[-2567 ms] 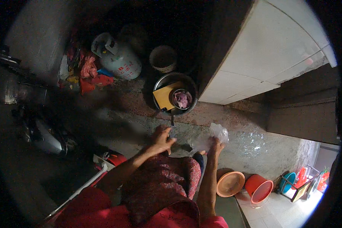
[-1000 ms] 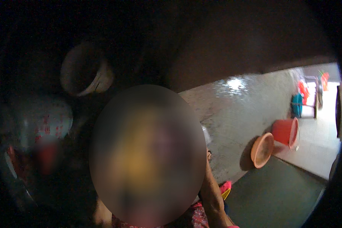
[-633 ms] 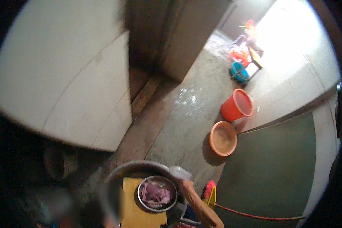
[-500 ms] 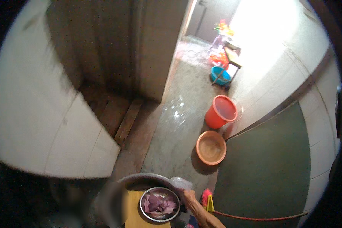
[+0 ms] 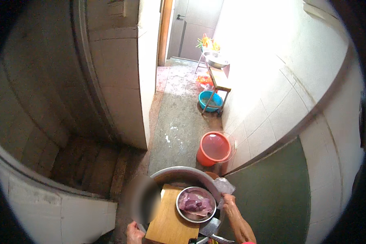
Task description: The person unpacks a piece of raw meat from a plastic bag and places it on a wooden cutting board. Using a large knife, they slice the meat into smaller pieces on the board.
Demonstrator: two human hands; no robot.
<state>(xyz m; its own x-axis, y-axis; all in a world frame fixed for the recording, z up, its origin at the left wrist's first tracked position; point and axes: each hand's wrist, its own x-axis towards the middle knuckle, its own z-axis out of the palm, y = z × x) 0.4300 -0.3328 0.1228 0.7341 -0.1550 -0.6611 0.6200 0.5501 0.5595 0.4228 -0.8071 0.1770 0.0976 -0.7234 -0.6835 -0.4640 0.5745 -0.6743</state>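
My left hand (image 5: 135, 234) is closed at the near left edge of a large metal basin (image 5: 183, 168); its fingers are partly hidden. My right hand (image 5: 228, 201) grips the basin's right rim, with a clear plastic bag (image 5: 224, 186) bunched against it. Across the basin lies a wooden cutting board (image 5: 166, 225). A round metal bowl (image 5: 179, 213) rests beside and partly over the board, holding pinkish-purple raw meat (image 5: 196, 203). Next to the bowl, near my right forearm, is a cleaver (image 5: 210, 227) with a broad metal blade. A blurred patch covers the basin's left side.
Ahead along the wet floor stands a red bucket of water (image 5: 214, 148), with a orange basin (image 5: 212, 175) mostly hidden behind the metal one. Farther off are a blue tub (image 5: 210, 101), a small wooden stand (image 5: 219, 79) and a metal bowl (image 5: 215, 60). Walls flank the passage; a grey door (image 5: 195, 28) closes its end.
My view has moved along the passage toward the red bucket. The metal basin has come further into view, my left hand now shows, and the orange basin has become mostly hidden.
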